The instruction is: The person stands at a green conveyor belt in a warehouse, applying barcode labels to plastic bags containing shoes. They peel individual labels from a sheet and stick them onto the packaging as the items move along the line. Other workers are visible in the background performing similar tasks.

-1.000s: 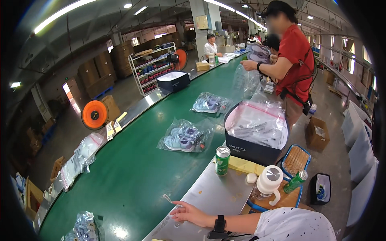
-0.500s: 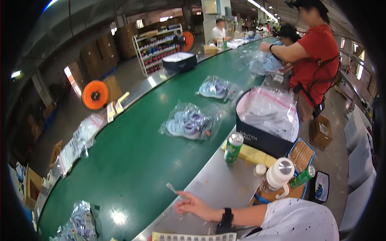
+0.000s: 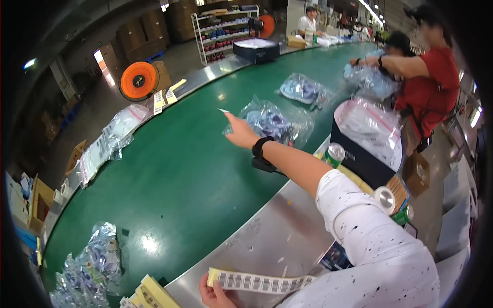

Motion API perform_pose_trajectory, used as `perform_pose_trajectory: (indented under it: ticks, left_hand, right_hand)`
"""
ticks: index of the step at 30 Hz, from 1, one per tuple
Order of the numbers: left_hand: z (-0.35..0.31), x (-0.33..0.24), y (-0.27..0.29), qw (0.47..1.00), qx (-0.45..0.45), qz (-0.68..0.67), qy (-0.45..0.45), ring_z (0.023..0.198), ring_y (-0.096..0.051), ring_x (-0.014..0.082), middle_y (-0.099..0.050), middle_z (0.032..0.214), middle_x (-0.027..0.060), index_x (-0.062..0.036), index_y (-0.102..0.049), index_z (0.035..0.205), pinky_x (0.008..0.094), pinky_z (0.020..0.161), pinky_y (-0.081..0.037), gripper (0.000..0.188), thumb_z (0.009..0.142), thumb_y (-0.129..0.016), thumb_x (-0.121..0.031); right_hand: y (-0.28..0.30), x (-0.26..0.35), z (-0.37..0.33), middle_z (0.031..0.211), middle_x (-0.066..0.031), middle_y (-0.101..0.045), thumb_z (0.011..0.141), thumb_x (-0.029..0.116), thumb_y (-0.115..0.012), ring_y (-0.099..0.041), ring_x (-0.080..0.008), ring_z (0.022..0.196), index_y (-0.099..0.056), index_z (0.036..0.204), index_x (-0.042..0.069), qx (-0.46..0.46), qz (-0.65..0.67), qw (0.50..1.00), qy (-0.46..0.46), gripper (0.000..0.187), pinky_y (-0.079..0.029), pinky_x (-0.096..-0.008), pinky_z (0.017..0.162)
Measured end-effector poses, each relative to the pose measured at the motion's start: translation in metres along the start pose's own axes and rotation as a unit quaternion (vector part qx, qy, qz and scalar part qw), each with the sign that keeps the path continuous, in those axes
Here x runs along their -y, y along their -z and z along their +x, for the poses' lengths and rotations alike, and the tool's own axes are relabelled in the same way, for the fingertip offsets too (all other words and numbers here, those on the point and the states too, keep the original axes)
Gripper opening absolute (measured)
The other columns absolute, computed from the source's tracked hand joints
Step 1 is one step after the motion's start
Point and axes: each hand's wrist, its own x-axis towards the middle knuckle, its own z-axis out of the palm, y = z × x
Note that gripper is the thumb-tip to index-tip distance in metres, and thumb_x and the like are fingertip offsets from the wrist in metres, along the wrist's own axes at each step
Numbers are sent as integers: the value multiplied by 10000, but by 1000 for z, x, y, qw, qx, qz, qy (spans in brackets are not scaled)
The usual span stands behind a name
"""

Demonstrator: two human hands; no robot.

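My right hand [image 3: 240, 132] reaches out over the green conveyor belt [image 3: 169, 190], with a small white sticker [image 3: 223, 110] pinched at the fingertips. Just beyond it lies a clear plastic bag of pale blue shoes [image 3: 269, 119], partly hidden by the hand and wrist. My left hand [image 3: 218, 296], low in the view, grips the yellow-edged end of a strip of barcode labels [image 3: 262, 282] over the metal ledge. Another bagged pair of shoes [image 3: 302, 90] rests farther along the belt.
More bagged shoes [image 3: 92, 269] lie at the near left. Flat plastic bags [image 3: 115, 134] line the far edge, by an orange fan [image 3: 138, 81]. To the right are a dark box of bags [image 3: 367, 146], a green can [image 3: 334, 154] and a bottle [image 3: 384, 199]. A person in red [image 3: 429, 79] handles bagged shoes.
My right hand has gone from above the ledge out over the belt, beside the bagged shoes, carrying the sticker. My left hand and more of the label strip have come into view.
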Motion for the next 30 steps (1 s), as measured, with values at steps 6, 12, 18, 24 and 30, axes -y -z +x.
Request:
perform_pose_trajectory:
  ticks: [6, 12, 18, 24, 30]
  left_hand:
    - [1, -9, 9, 998, -14, 16, 52, 791, -598, 142, -636, 952, 97, 24, -531, 1165, 256, 683, -485, 265, 908, -513, -37]
    - [0, -22, 7, 996, 7, 77, 53, 873, -597, 169, -625, 1014, 119, 42, -520, 1179, 276, 770, -479, 279, 908, -504, -22]
    - [-1, -26, 1, 997, 22, 62, 47, 913, -580, 181, -600, 1065, 128, 49, -505, 1186, 290, 802, -467, 290, 900, -509, 2]
    - [-3, -22, -4, 997, 26, 74, 20, 892, -579, 178, -605, 1046, 123, 40, -510, 1187, 298, 794, -470, 292, 900, -520, -16]
    - [2, -12, 2, 999, 32, 28, 18, 864, -590, 165, -612, 1034, 119, 24, -518, 1191, 272, 748, -476, 292, 904, -519, -31]
  right_hand:
    - [69, -65, 11, 1217, -176, -546, 750, 503, -605, -509, -360, 1127, -353, 1352, 136, 71, -228, 947, -216, 749, -400, -445, 940]
    - [73, -58, 9, 1185, -270, -547, 702, 615, -608, -528, -413, 1100, -199, 1438, 131, 128, -145, 937, -292, 971, -411, -419, 944]
    - [34, 2, -12, 1098, -291, -573, 666, 506, -692, -558, -425, 1033, -175, 1435, 147, 148, -21, 977, -155, 993, -434, -445, 904]
    - [-17, 71, -78, 1243, -240, -475, 702, 307, -706, -440, -464, 1135, -180, 1434, 139, 114, 11, 987, -114, 917, -379, -491, 952]
    - [-32, 114, -107, 1349, -236, -415, 689, 148, -700, -536, -349, 1063, -208, 1426, 104, 152, 190, 970, -16, 887, -424, -390, 936]
